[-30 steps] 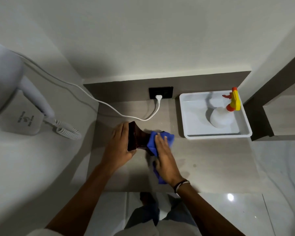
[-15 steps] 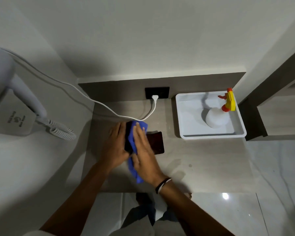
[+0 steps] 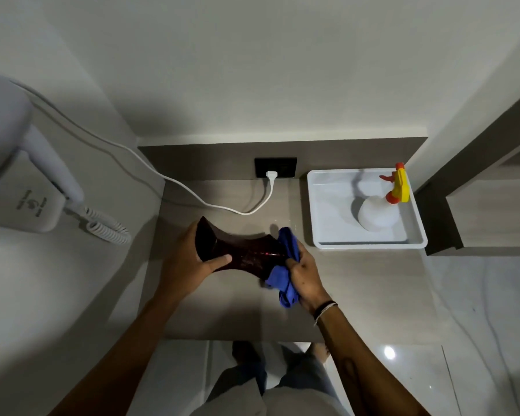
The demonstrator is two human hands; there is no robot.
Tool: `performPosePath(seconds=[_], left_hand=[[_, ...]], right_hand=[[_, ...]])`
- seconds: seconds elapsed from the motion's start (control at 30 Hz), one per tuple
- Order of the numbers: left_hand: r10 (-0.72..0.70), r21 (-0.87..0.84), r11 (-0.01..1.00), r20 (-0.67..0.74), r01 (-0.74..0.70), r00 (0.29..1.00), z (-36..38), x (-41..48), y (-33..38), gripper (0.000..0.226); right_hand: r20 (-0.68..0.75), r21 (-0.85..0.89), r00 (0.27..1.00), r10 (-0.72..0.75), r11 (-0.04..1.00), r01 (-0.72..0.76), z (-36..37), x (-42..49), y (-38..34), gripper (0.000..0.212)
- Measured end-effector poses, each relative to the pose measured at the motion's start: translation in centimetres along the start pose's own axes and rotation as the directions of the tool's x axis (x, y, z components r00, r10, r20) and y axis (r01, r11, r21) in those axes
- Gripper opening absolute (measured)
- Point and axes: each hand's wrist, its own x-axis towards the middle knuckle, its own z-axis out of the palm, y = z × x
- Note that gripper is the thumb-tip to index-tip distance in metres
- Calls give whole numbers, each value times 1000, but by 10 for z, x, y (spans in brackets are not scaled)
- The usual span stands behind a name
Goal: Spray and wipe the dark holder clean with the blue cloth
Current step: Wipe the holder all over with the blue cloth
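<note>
The dark holder (image 3: 243,253) is a glossy, dark red-brown piece with flared ends, lying sideways above the grey counter (image 3: 237,313). My left hand (image 3: 189,262) grips its left end, thumb across the front. My right hand (image 3: 305,276) is closed on the bunched blue cloth (image 3: 282,277), which wraps around the holder's right end and hangs below it. The spray bottle (image 3: 379,214), white with a yellow and orange trigger head, stands in the white tray (image 3: 327,211) at the right, apart from both hands.
A white cable (image 3: 192,196) runs across the counter's back to a plug in the black wall socket (image 3: 275,167). A wall-mounted hair dryer (image 3: 21,181) with a coiled cord (image 3: 107,229) hangs at the left. A dark wooden unit (image 3: 478,187) borders the right.
My right hand has slid the cloth from the holder's left part to its right end. The holder has been turned, with its broad dark face now showing between my hands.
</note>
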Motion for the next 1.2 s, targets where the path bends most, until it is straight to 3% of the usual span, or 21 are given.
performPosePath(seconds=[0.07,0.13,0.27,0.33,0.43,0.5,0.57,0.63,0.7,0.77,0.83,0.93,1.0,1.07,1.13,1.2], left_hand=[[-61,-21,998,19,61,998,-3,2,1,95],[-88,54,995,93,83,992,-6,3,1,112],[-54,164,986,325,0,944,-13,-2,-1,150],[-18,276,958,327,-77,945,-11,-6,-1,157],[142,378,906,155,-191,978,-4,-7,-1,119],[176,362,911,87,-196,981,0,-6,4,102],[182,309,931,70,-195,981,5,-7,10,91],[275,305,911,52,-278,960,10,-7,15,72],[315,336,886,63,-318,947,13,-6,15,65],[262,364,891,76,-271,962,9,-4,13,81],[164,382,906,83,-183,983,6,-6,12,105],[149,380,909,86,-171,985,12,-10,18,113],[152,377,911,65,-166,986,14,-10,22,110],[151,358,919,67,-165,986,14,-10,27,103],[169,365,912,75,-185,983,11,-11,26,92],[156,400,900,77,-173,985,8,-11,22,95]], right_hand=[[20,195,995,101,975,-103,-2,6,-4,61],[30,272,988,153,950,-155,-2,8,-7,53],[-6,347,983,183,922,-170,0,19,-8,48],[-44,271,990,133,955,-116,2,20,-12,52],[-108,-119,989,-100,989,87,8,11,-14,68],[-37,-363,958,-283,897,251,18,-3,-7,79],[160,-435,899,-407,788,435,36,-19,0,90],[378,-435,795,-475,666,605,62,-32,5,106],[489,-465,710,-507,537,704,76,-37,13,117],[488,-598,721,-491,414,687,64,-27,21,119],[416,-773,818,-397,319,548,34,-16,25,109],[310,-841,899,-309,351,411,14,-10,27,102],[332,-742,869,-366,468,481,35,-16,22,109],[405,-601,791,-458,519,608,66,-28,18,109],[480,-541,733,-482,495,680,79,-34,20,105],[496,-638,727,-475,368,676,62,-26,27,106]])
